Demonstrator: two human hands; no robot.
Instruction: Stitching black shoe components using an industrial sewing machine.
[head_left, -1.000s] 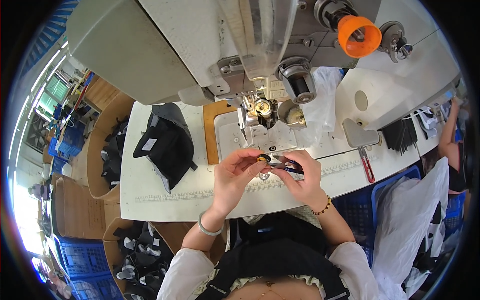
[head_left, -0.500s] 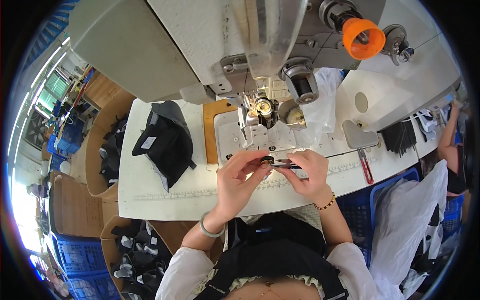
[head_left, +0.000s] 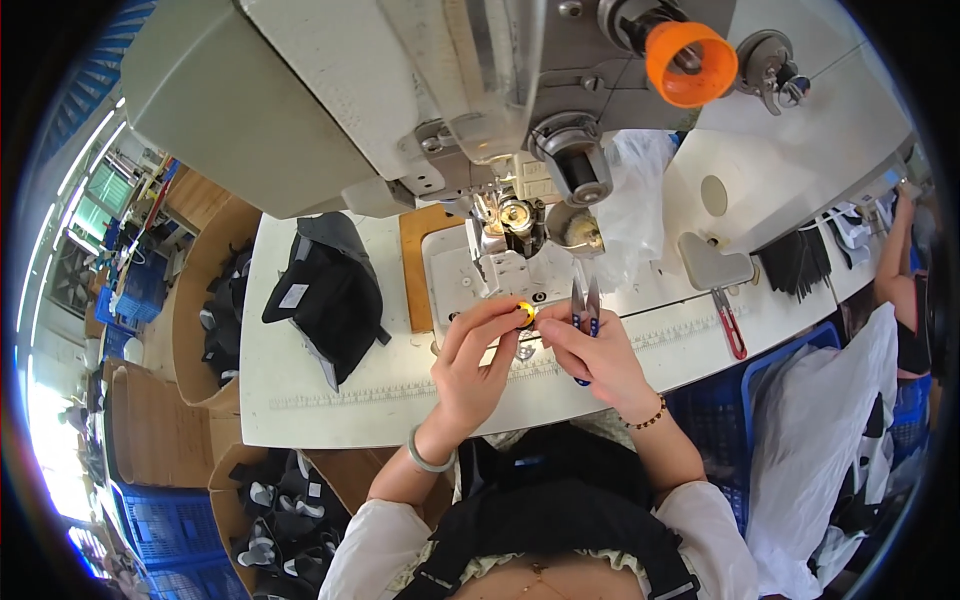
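Note:
In front of the sewing machine (head_left: 515, 225), my left hand (head_left: 472, 365) pinches a small round yellow-and-black piece (head_left: 525, 315) that looks like a bobbin. Close beside it is my right hand (head_left: 600, 360), closed around a pair of small scissors (head_left: 586, 320) with blue handles. The scissor blades point away from me, slightly apart, clear of the round piece. My right thumb and forefinger are pressed together next to that piece; any thread between them is too fine to make out. Both hands are over the table's (head_left: 330, 425) printed ruler strip.
A black and grey sewn fabric piece (head_left: 335, 310) lies left on the table. To the right are red-handled snips (head_left: 729, 325) and black strips (head_left: 795, 265). Cardboard boxes (head_left: 160, 410) of dark pieces stand left. A blue crate (head_left: 745, 400) and white plastic (head_left: 800, 430) are at right.
The scissors have swung from pointing left at the round piece to pointing away from me. The round piece has turned, showing its yellow face. The view has shifted slightly.

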